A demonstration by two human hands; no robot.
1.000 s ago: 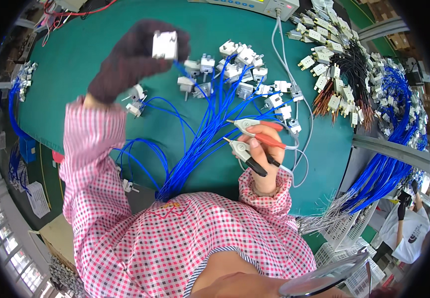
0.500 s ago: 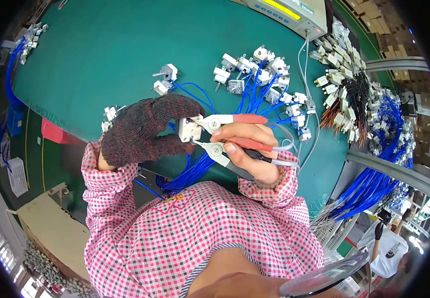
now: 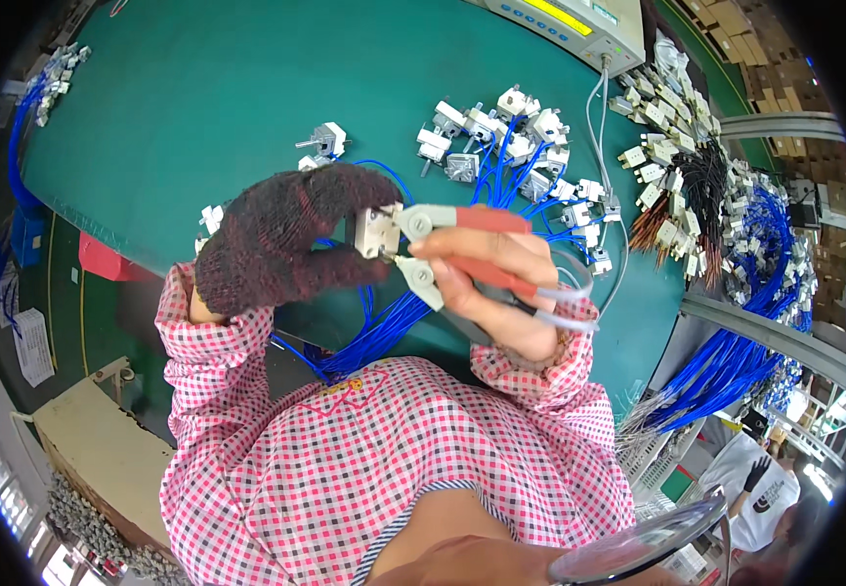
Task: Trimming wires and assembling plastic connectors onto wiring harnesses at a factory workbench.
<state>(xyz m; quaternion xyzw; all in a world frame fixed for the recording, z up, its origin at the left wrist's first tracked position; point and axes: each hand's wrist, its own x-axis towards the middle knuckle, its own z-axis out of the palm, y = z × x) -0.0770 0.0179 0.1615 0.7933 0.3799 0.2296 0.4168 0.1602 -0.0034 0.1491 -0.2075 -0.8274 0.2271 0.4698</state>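
Note:
In a dark knitted glove, my left hand (image 3: 291,242) pinches a small white switch block (image 3: 377,232) between thumb and fingers. My bare right hand (image 3: 496,278) grips two test clips together. The upper test clip (image 3: 486,220) has a red handle, and its pale jaws meet the block's upper terminal. At the block's lower terminal are the jaws of the other test clip (image 3: 423,281), whose dark handle is partly under my fingers. Motion blurs both hands slightly. Blue wires (image 3: 379,332) run below the block; whether they join it is hidden.
Several white switch blocks with metal shafts (image 3: 462,166) and blue wires lie beyond my right hand. A lone one (image 3: 325,142) sits farther left. At the back right stands a meter (image 3: 579,29), its grey leads (image 3: 601,127) trailing across. Bundled wired blocks (image 3: 677,186) line the right side.
My left hand and the switch block have shifted slightly. My right hand has tilted, and the clips still touch the block's terminals.

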